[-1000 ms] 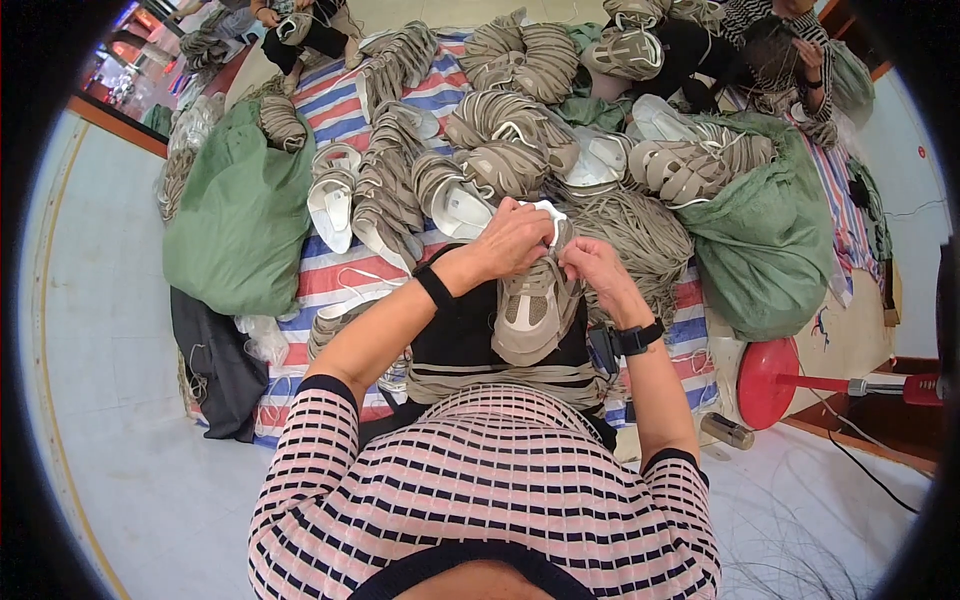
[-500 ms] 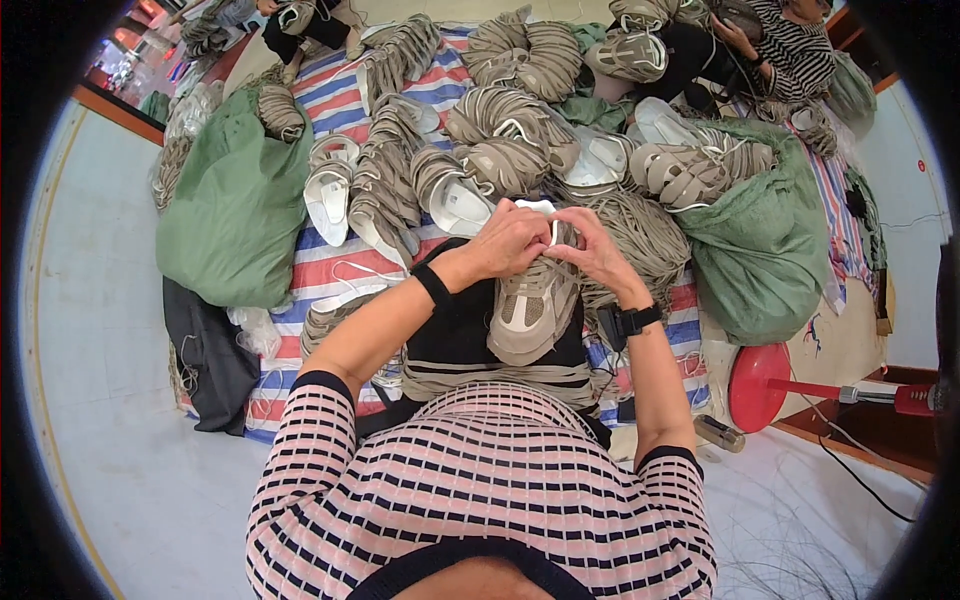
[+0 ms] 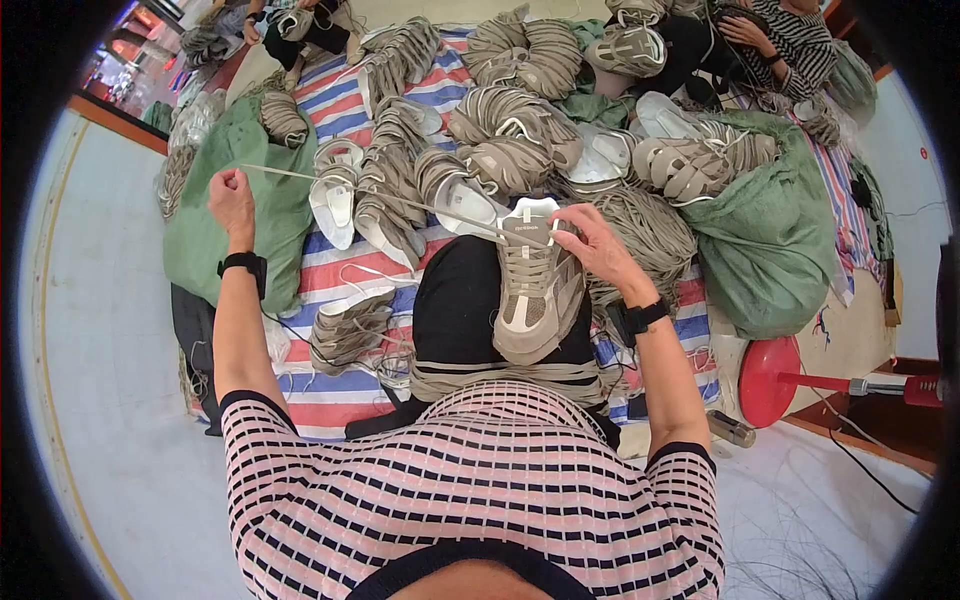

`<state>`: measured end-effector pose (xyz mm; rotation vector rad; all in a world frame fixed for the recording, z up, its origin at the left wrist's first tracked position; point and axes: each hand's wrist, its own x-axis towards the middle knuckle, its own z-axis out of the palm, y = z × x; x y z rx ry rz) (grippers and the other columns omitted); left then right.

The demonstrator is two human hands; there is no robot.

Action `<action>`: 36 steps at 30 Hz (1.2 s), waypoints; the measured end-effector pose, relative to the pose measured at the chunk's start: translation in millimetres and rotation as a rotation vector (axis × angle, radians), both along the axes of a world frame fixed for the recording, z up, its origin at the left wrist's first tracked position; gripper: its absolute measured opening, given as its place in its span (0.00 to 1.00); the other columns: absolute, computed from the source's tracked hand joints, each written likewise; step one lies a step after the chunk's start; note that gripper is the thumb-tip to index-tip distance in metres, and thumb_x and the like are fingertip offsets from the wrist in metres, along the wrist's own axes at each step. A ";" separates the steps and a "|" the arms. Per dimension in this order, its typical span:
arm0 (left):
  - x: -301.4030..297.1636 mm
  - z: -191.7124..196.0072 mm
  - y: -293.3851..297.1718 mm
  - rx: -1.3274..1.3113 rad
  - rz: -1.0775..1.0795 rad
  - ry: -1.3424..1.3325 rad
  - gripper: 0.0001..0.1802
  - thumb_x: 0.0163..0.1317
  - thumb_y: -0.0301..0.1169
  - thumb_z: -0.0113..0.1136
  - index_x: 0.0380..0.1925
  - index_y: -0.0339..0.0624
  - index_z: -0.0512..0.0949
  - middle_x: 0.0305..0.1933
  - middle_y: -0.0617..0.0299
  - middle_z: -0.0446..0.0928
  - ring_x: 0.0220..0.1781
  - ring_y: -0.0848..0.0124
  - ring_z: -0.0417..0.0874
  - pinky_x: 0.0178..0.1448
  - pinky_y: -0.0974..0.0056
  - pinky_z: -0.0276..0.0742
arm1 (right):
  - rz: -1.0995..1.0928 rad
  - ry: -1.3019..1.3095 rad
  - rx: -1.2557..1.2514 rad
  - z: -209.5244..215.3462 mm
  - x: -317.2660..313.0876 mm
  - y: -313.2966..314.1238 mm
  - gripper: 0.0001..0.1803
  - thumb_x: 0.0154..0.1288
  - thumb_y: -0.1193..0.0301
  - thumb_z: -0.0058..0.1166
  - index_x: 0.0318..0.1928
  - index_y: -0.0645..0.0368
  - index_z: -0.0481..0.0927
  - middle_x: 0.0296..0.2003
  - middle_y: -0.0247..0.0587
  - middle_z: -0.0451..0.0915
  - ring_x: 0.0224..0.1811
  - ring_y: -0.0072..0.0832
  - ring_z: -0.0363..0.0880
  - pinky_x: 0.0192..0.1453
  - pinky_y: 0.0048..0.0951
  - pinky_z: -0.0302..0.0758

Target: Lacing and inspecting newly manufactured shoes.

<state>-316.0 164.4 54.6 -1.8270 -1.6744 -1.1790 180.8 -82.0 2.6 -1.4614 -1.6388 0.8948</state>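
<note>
A beige-grey shoe upper (image 3: 527,310) with a white-lined collar rests on my black-clad lap, toe toward me. Laces cross its front. From near its top eyelets a beige shoelace (image 3: 400,200) stretches taut up and to the left. My left hand (image 3: 232,207), out over a green sack, is closed in a pinch on the end of that lace. At the upper's right collar edge, my right hand (image 3: 597,245) grips it between thumb and fingers. Behind the right hand lies a big bundle of beige laces (image 3: 650,235).
Nested stacks of uppers (image 3: 385,180) cover the striped sheet (image 3: 330,270) ahead. Green sacks stand left (image 3: 230,250) and right (image 3: 765,245). A small stack of uppers (image 3: 350,330) lies left of my lap. A red round-based stand (image 3: 768,382) is at right. Co-workers sit at the far side.
My left hand has gone from the upper's collar far out to the left, drawing the lace out straight. The right hand has stayed at the collar.
</note>
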 end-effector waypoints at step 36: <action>74.4 17.8 57.4 -0.276 -0.654 -1.776 0.07 0.58 0.24 0.41 0.21 0.37 0.65 0.34 0.48 0.75 0.42 0.54 0.78 0.56 0.49 0.75 | -0.188 -0.474 0.604 -8.9 -24.6 -20.9 0.08 0.48 0.80 0.55 0.29 0.59 0.70 0.27 0.40 0.70 0.25 0.38 0.72 0.30 0.35 0.70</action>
